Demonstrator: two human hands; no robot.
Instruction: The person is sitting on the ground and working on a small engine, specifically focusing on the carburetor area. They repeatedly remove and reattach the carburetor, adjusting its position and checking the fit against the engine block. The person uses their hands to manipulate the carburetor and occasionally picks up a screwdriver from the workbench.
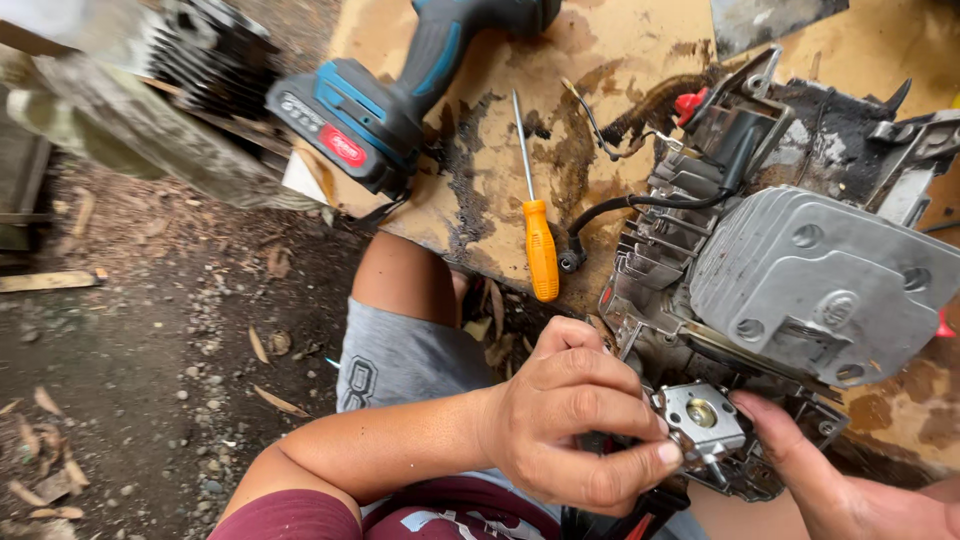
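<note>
While both hands meet at the near edge of the workbench (640, 40), they pinch a small metal part (702, 418) between them. The left hand (570, 425) curls around it from the left, with the fingers pressed together and the thumb tip (668, 455) flat on the part's near left edge. The right hand (830, 475) comes up from the lower right, and its thumb (775, 425) pushes on the part's right side. I cannot tell what its other fingers do, because they are hidden under the part.

The part is a little square block, silver and shiny, with a round hole in the middle. Its flat face with the hole points up at the camera. It has no clear long side. It sits right against the bottom of the big engine (810, 270), with no gap to be seen.

The engine is just above the pinch. Its long side runs from the upper left down to the lower right. It has grey fins, a smooth grey cover and a black wire (640, 203). The engine blocks the way up from the part.

Up and to the left of the left hand lies a screwdriver (538, 240) with an orange handle. Its thin tip points away from the person. Farther up and left lies a blue and black power drill (400, 100). Left of that is another dirty engine piece with dark fins (205, 55). Below the hands are the person's knee and grey shorts (400, 360), and the dirt ground (150, 350) is to the left.
</note>
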